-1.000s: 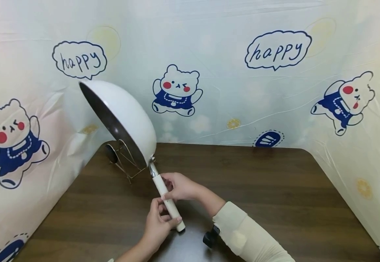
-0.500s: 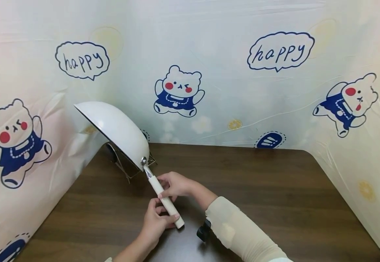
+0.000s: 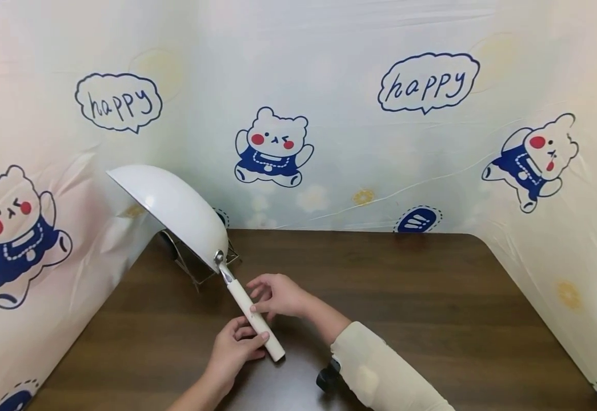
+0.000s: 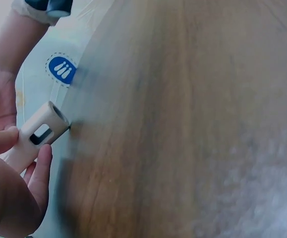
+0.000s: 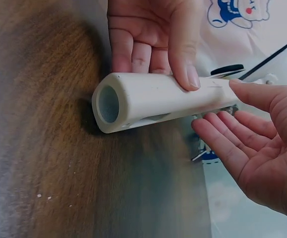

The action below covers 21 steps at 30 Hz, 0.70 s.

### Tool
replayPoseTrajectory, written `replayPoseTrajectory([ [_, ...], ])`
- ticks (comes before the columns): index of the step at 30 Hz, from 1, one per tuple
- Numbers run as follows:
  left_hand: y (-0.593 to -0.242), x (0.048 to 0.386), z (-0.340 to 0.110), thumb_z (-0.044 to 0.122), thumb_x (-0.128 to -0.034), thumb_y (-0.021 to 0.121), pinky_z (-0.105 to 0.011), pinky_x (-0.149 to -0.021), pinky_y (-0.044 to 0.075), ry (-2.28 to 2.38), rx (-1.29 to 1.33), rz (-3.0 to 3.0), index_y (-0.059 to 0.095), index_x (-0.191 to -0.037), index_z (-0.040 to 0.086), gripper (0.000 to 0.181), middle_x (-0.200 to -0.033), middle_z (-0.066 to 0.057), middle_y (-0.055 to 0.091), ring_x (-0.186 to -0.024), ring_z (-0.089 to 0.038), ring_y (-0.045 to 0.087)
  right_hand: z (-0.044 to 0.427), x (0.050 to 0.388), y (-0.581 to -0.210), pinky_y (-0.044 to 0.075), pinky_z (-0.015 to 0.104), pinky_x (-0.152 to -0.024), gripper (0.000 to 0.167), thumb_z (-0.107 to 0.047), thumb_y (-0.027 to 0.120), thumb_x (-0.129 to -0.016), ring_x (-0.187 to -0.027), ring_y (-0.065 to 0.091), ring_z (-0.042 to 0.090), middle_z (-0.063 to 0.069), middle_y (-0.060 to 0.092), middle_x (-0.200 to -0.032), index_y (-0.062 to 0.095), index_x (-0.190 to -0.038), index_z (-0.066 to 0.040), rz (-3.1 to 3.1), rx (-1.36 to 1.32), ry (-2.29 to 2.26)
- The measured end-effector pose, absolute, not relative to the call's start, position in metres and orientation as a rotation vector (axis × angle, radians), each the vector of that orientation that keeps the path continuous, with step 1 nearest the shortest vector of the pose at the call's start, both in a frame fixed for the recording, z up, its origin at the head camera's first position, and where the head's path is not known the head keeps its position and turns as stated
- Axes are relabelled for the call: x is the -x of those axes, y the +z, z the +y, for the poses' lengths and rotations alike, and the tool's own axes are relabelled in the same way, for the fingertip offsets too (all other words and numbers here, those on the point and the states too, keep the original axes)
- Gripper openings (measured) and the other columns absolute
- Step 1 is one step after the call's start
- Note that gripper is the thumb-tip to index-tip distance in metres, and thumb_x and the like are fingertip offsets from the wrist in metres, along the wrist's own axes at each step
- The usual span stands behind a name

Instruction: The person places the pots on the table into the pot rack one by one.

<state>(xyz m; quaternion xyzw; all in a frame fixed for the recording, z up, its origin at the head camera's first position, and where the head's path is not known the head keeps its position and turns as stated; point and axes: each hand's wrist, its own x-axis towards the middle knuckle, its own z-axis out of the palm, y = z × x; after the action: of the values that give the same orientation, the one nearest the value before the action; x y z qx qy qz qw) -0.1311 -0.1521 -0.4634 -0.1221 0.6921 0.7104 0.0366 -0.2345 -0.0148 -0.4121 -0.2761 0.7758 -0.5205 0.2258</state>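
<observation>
A white wok (image 3: 172,211) with a pale handle leans to the left in the head view, its outer side turned up and its opening facing down. My left hand (image 3: 233,348) pinches the handle near its end, thumb on top and fingers behind. Higher up the handle, my right hand (image 3: 283,297) touches it with the thumb. In the right wrist view, the fingers of the right hand (image 5: 262,144) spread loosely below the handle (image 5: 153,99), apart from it. Partly hidden beneath the wok is a wire stand (image 3: 190,268); contact between them cannot be told.
The dark wooden table (image 3: 406,314) reaches back to a cloth backdrop (image 3: 339,142) printed with bears. A round black part (image 3: 168,245) shows at the stand's left side. A black device (image 3: 327,377) hangs under the right sleeve.
The wok has come down over the wire stand, hiding more of it and its dark inside. My right hand's fingers have loosened from the handle.
</observation>
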Motion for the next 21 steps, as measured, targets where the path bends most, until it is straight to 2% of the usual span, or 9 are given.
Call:
replayPoseTrajectory([
  [4,-0.462,0.131,-0.158,0.003,-0.0852,0.074,-0.039,-0.069,0.059,2.174,0.365,2.123,0.043,-0.129,-0.013,0.056,-0.099,-0.017,0.065,-0.083,-0.024,0.068,-0.009,0.228,-0.410,0.058,0.038,-0.061,0.041,-0.004,0.074,-0.085,-0.080,0.066,0.012,0.012,0.066,-0.106,0.059,-0.124,-0.003,2.162,0.776,-1.468],
  [8,-0.459,0.130,-0.164,0.005,-0.0844,0.075,-0.040,-0.067,0.059,2.123,0.372,2.190,0.046,-0.125,-0.014,0.053,-0.097,-0.017,0.066,-0.081,-0.025,0.068,0.000,0.224,-0.408,0.058,0.043,-0.065,0.037,-0.006,0.073,-0.087,-0.080,0.066,0.012,0.011,0.066,-0.107,0.061,-0.122,-0.007,2.208,0.791,-1.504],
  [15,-0.451,0.129,-0.175,0.010,-0.0798,0.081,-0.039,-0.056,0.058,1.885,0.345,2.419,0.055,-0.098,-0.007,0.036,-0.079,-0.011,0.066,-0.066,-0.027,0.068,0.023,0.216,-0.407,0.057,0.030,-0.061,0.035,-0.009,0.073,-0.087,-0.083,0.064,0.013,0.000,0.065,-0.104,0.061,-0.120,-0.008,2.304,0.803,-1.567],
  [18,-0.444,0.130,-0.180,0.011,-0.0787,0.081,-0.032,-0.052,0.055,1.707,0.230,2.586,0.058,-0.087,-0.002,0.028,-0.070,-0.006,0.063,-0.057,-0.021,0.064,0.036,0.212,-0.406,0.057,0.033,-0.063,0.033,-0.008,0.072,-0.088,-0.086,0.064,0.016,0.003,0.066,-0.106,0.062,-0.119,-0.007,2.296,0.779,-1.628],
  [21,-0.435,0.131,-0.187,0.016,-0.0784,0.082,-0.024,-0.049,0.048,1.424,0.083,2.797,0.061,-0.080,0.008,0.022,-0.060,0.002,0.059,-0.050,-0.013,0.057,0.050,0.209,-0.405,0.058,0.037,-0.067,0.031,-0.007,0.071,-0.089,-0.088,0.064,0.019,0.007,0.065,-0.108,0.061,-0.119,-0.005,2.273,0.757,-1.692],
])
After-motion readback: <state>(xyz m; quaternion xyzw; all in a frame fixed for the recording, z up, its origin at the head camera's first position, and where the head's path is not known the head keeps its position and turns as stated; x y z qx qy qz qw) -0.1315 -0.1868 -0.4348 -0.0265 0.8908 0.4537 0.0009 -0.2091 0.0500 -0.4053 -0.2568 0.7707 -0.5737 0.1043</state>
